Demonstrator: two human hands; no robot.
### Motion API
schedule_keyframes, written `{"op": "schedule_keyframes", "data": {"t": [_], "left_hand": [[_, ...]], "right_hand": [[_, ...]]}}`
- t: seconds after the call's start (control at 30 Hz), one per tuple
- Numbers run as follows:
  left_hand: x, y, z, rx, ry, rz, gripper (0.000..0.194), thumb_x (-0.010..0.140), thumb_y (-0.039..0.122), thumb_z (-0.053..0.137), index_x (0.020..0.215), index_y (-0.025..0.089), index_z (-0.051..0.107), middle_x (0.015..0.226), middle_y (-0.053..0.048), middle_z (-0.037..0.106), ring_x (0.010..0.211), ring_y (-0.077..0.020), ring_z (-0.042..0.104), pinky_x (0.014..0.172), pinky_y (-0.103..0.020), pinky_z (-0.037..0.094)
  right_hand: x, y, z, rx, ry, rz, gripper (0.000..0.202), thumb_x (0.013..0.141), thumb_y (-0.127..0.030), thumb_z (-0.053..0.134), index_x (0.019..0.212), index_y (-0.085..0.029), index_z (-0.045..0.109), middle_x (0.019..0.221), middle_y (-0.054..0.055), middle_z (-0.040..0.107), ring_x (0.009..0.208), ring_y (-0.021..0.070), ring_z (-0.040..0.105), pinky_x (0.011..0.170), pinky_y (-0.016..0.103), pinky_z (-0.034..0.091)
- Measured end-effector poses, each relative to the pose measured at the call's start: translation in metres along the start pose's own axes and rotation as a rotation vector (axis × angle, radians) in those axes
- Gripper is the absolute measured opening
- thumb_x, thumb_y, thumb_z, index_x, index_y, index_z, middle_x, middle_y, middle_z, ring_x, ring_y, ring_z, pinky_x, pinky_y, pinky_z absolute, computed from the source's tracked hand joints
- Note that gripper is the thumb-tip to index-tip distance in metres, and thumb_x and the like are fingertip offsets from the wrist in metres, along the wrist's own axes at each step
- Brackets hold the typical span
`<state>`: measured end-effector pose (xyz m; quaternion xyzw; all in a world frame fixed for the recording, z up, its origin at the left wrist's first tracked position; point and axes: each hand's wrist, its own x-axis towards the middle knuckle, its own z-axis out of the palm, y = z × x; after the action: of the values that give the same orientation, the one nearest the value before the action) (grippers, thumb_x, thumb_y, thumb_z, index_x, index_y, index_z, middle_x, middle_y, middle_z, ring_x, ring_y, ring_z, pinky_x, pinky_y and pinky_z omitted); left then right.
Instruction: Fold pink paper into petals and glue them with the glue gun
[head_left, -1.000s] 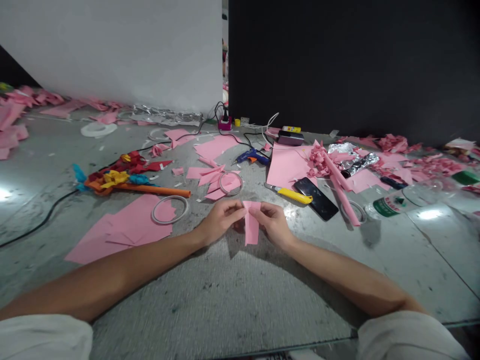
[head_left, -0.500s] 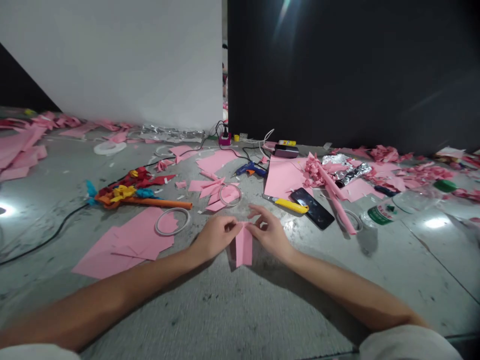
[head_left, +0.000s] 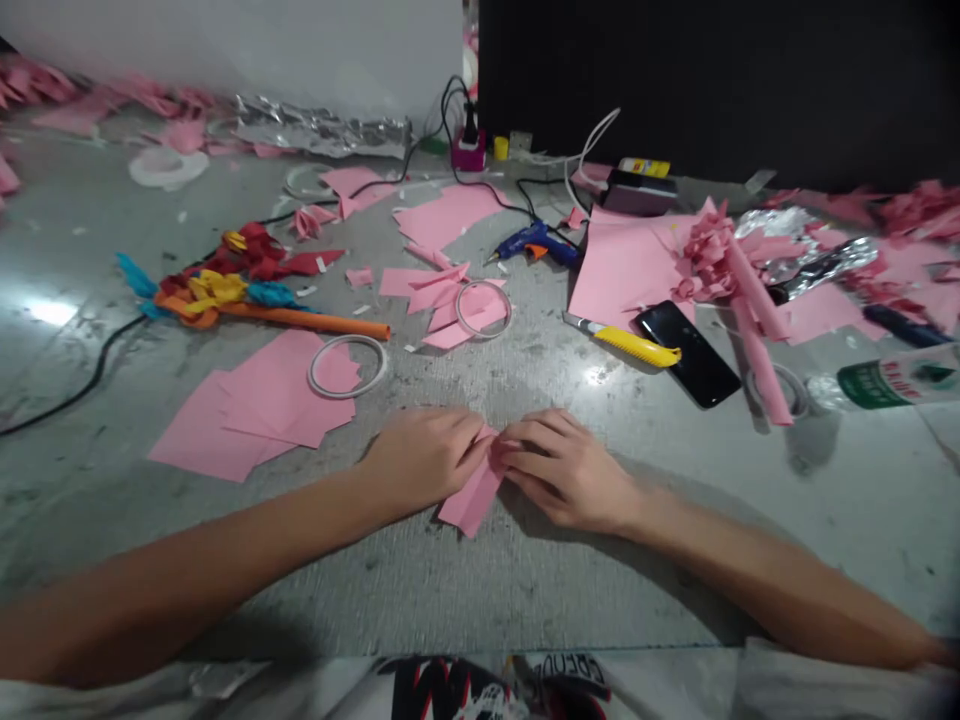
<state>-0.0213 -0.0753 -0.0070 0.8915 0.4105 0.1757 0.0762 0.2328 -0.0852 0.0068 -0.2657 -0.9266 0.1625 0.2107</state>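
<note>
A creased strip of pink paper (head_left: pixel 472 502) lies at a slant between my two hands, low over the grey table. My left hand (head_left: pixel 427 455) has its fingers curled onto the strip's upper left edge. From the other side, my right hand (head_left: pixel 566 465) pinches the strip's upper right edge, its fingers bent and close together. The fingers cover the top end of the paper. Just beyond the hands lie cut pink paper pieces (head_left: pixel 442 295) with a roll of white tape (head_left: pixel 484 333) on them.
Left are pink sheets (head_left: pixel 255 405), another tape roll (head_left: pixel 313 380) and an orange-stemmed paper flower (head_left: pixel 300 317). Right are a yellow utility knife (head_left: pixel 630 343), a phone (head_left: pixel 701 365), a rolled pink tube (head_left: pixel 765 385) and a plastic bottle (head_left: pixel 892 380). A blue glue gun (head_left: pixel 536 243) sits farther back.
The view has tipped downward, bringing the table's front edge into sight. The pink strip has turned from upright to slanted, and the right fingers have closed in over its upper end.
</note>
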Motion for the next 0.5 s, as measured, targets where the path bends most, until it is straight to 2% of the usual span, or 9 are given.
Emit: {"op": "schedule_keyframes", "data": {"t": [0.17,0.33,0.5], "left_hand": [[-0.001,-0.003,-0.004,-0.047,-0.045,-0.013,0.030,0.108,0.043,0.056,0.093,0.021,0.070,0.084,-0.005,0.075,0.073,-0.0214,0.066,0.066,-0.035,0.039],[0.001,0.001,-0.011,-0.095,-0.043,-0.007,0.022,0.104,0.038,0.060,0.094,0.023,0.073,0.081,-0.004,0.072,0.072,-0.0212,0.063,0.064,-0.034,0.039],[-0.002,0.001,-0.010,-0.088,-0.079,0.023,0.023,0.103,0.035,0.061,0.090,0.025,0.076,0.078,-0.003,0.065,0.075,-0.0210,0.063,0.071,-0.034,0.045]], "right_hand": [[-0.004,0.004,-0.004,0.020,-0.059,-0.054,0.020,0.109,-0.027,0.062,0.124,-0.019,0.073,0.122,0.010,0.080,0.109,0.0278,0.070,0.096,0.048,0.056],[-0.008,0.007,-0.004,-0.007,-0.046,-0.096,0.018,0.108,-0.026,0.065,0.122,-0.022,0.075,0.126,0.007,0.081,0.116,0.0284,0.071,0.103,0.052,0.057],[-0.011,0.010,-0.003,0.029,-0.047,-0.042,0.017,0.108,-0.024,0.066,0.121,-0.029,0.077,0.133,0.003,0.079,0.122,0.0277,0.072,0.110,0.055,0.056]]}}
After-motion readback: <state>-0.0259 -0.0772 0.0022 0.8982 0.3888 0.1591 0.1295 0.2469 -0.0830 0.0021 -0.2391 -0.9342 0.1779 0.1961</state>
